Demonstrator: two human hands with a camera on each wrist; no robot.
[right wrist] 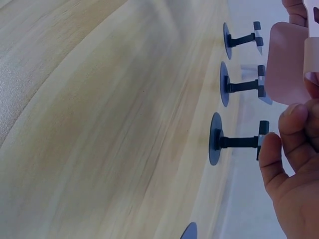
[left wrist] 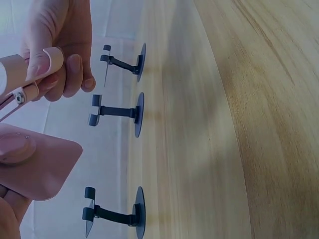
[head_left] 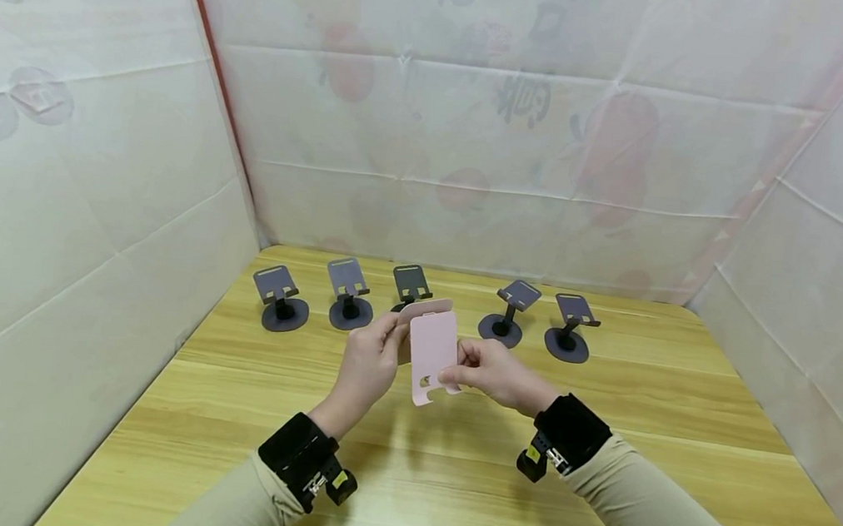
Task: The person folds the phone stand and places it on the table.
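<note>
On the wooden tabletop, a row of five dark phone stands runs along the far edge, three toward the left and two toward the right, all upright on round bases. In front of them, above the middle of the tabletop, the left hand curls its fingers round the left edge and rear plate of a pink phone stand, which is lifted clear of the wood and not touching the dark ones. The right hand pinches the lower right edge of the pink phone stand's front plate between thumb and fingers.
</note>
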